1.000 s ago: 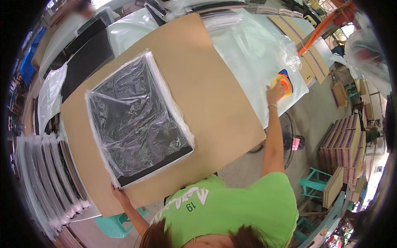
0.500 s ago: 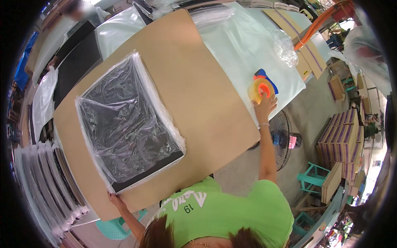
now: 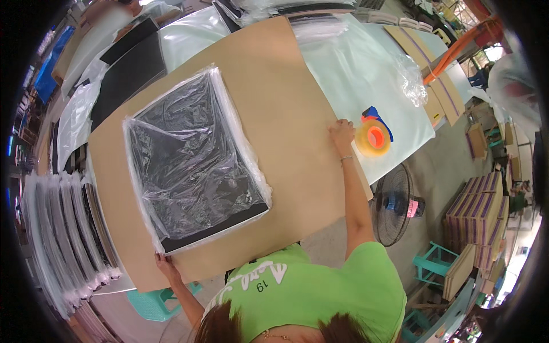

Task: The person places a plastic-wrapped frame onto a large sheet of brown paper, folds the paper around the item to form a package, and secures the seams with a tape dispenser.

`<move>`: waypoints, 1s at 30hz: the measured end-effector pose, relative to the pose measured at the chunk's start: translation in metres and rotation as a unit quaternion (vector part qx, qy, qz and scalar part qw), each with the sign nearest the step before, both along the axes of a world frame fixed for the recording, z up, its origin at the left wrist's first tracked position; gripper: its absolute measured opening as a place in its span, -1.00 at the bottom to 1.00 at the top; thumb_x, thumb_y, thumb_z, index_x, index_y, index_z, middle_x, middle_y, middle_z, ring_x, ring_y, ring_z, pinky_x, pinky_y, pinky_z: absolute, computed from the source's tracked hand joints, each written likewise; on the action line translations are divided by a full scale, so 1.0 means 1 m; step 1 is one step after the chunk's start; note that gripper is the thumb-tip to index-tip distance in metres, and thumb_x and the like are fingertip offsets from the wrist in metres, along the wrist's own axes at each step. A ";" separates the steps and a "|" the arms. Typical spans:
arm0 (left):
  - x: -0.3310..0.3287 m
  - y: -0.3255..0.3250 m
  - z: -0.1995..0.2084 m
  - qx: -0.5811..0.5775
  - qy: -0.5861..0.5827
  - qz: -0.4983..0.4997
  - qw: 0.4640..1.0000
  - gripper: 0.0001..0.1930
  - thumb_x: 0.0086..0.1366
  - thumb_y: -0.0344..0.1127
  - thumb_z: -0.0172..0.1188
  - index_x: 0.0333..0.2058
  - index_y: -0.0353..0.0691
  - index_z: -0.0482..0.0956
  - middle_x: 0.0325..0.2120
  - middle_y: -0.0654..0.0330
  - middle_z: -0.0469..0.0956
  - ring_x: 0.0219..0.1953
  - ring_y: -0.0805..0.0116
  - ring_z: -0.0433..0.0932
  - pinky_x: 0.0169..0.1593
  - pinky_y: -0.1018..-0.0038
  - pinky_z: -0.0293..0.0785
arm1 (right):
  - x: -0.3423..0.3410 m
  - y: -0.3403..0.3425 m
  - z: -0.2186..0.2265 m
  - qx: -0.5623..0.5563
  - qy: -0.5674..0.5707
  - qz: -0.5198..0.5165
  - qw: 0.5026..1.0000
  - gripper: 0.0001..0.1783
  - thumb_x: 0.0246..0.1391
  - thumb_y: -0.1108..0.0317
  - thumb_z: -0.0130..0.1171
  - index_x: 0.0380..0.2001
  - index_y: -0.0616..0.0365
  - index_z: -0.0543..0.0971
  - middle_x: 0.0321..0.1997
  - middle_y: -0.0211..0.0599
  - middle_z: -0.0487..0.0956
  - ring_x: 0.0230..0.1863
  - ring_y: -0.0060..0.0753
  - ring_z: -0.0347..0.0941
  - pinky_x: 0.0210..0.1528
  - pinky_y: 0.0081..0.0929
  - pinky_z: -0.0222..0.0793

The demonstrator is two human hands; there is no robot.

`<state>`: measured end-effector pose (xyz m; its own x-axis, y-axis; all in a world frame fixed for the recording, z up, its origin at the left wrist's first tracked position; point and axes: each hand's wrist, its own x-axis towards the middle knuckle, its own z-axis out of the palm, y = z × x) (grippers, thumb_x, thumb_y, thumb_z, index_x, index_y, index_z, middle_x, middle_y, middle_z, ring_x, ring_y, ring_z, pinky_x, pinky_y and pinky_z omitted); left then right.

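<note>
A large brown cardboard sheet [image 3: 297, 188] lies across the table in front of me. On its left half rests a flat black rectangular panel [image 3: 189, 154] in crinkled clear plastic, with a bare black strip along its near edge. My left hand [image 3: 164, 266] is closed on the sheet's near edge, beside the panel's near left corner; some fingers are hidden. My right hand [image 3: 342, 137] has its fingers curled at the sheet's right edge. Just right of it, apart from the fingers, a tape dispenser [image 3: 374, 136] with a yellowish roll, orange hub and blue body lies on the table.
Several plastic-wrapped panels [image 3: 68, 234] stand in a row at the left. Pale plastic sheeting [image 3: 349, 68] covers the table beyond the cardboard. A floor fan [image 3: 393, 206], a green stool [image 3: 434, 260] and stacked boards [image 3: 477, 206] are at the right. Another person [image 3: 108, 17] is at the far left.
My right hand has moved left, off the tape dispenser, to the cardboard's right edge. My left hand stays at the near edge by the panel's corner. The whole view has shifted slightly.
</note>
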<state>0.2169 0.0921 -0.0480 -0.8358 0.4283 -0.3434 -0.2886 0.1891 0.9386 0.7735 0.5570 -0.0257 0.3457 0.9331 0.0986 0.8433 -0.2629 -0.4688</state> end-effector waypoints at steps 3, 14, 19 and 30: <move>0.006 0.003 0.002 -0.005 0.003 0.015 1.000 -0.64 0.37 -0.33 -0.10 0.12 -0.22 0.31 -0.09 0.27 0.46 -0.16 0.49 0.43 -0.10 0.52 0.37 | 0.000 0.004 0.003 -0.031 0.005 -0.008 0.999 -0.52 -0.21 0.15 0.37 -0.18 0.00 0.47 -0.01 -0.23 0.36 0.05 0.03 0.24 0.00 0.01 0.23; 0.007 0.005 -0.002 0.009 0.018 0.026 0.999 -0.66 0.37 -0.36 -0.09 0.09 -0.28 0.33 -0.14 0.26 0.45 -0.22 0.51 0.45 -0.20 0.58 0.42 | -0.005 0.008 0.006 -0.071 0.013 -0.028 0.997 -0.49 -0.23 0.21 0.38 -0.14 -0.05 0.44 0.05 -0.25 0.30 0.08 0.04 0.20 0.04 0.04 0.17; 0.008 0.004 0.000 -0.002 0.023 0.035 0.999 -0.65 0.38 -0.36 -0.11 0.11 -0.28 0.32 -0.11 0.24 0.45 -0.18 0.49 0.45 -0.16 0.56 0.43 | 0.006 0.022 0.004 -0.132 0.035 0.022 0.990 -0.46 -0.25 0.26 0.36 -0.11 -0.05 0.43 0.04 -0.25 0.29 0.08 0.12 0.19 0.04 0.04 0.17; 0.000 0.000 -0.020 -0.010 0.071 0.015 0.997 -0.65 0.38 -0.35 -0.08 0.11 -0.29 0.32 -0.12 0.25 0.45 -0.22 0.54 0.44 -0.22 0.59 0.40 | 0.007 0.034 0.000 -0.132 0.047 -0.009 0.990 -0.44 -0.31 0.34 0.28 -0.11 0.07 0.41 0.10 -0.17 0.28 0.13 0.12 0.16 0.05 0.04 0.18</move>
<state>0.2172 0.0920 -0.0684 -0.8895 0.3959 -0.2283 -0.1585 0.2013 0.9666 0.7810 0.5913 -0.0255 0.3593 0.9153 -0.1819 0.7931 -0.4022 -0.4574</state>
